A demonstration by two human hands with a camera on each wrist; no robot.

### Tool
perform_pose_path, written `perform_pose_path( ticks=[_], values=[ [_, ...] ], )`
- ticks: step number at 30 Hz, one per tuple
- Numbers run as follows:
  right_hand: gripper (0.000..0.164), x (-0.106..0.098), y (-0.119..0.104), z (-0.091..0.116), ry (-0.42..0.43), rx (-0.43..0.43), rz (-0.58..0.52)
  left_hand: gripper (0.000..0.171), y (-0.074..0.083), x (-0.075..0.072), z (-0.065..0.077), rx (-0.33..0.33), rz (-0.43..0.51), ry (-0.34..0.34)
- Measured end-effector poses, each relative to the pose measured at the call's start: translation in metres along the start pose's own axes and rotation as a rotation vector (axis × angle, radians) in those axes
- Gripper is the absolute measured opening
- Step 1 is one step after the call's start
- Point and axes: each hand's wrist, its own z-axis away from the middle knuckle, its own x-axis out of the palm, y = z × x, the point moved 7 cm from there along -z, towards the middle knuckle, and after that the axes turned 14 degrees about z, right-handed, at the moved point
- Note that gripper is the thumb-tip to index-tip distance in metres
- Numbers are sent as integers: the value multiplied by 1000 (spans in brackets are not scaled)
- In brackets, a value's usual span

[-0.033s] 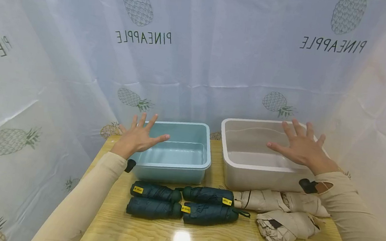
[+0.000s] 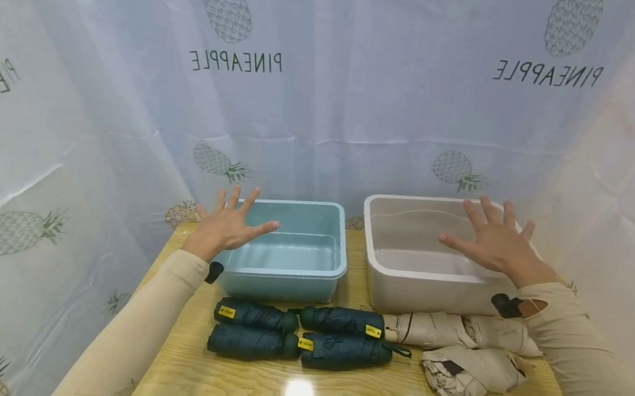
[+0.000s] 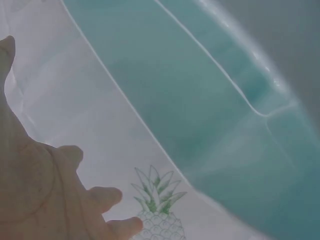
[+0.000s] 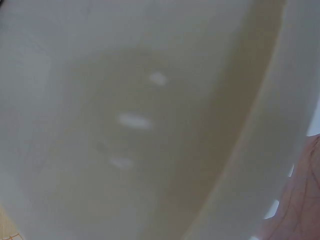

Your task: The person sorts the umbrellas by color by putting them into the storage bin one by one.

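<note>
My left hand (image 2: 227, 226) hovers with spread fingers over the left side of a light blue bin (image 2: 284, 273). Over the right part of a larger beige bin (image 2: 438, 279) is my right hand (image 2: 496, 242), fingers also spread. Neither hand holds anything. In front of the bins lie several folded dark green umbrellas (image 2: 343, 352) with yellow tags, in two rows. Beige folded umbrellas (image 2: 435, 329) lie to their right, one bundle (image 2: 474, 374) nearer the front. The left wrist view shows the blue bin's wall (image 3: 140, 60); the right wrist view, the beige bin's wall (image 4: 150, 200).
Both bins stand at the back of a wooden table (image 2: 234, 392), a narrow gap between them. Behind and along both sides hangs a pale curtain (image 2: 354, 97) printed with pineapples. Beige sleeves cover both forearms, and each wrist wears a dark band.
</note>
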Motion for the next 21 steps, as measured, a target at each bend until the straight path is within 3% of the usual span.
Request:
perform_pose_path(
  ticks=[8,21],
  values=[
    [107,0,-1,1,-8,-2,-2,103,2,2,1,0,9,-6],
    [107,-3,5,14,6,28,-6,103,30,-1,5,50,14,15]
  ],
)
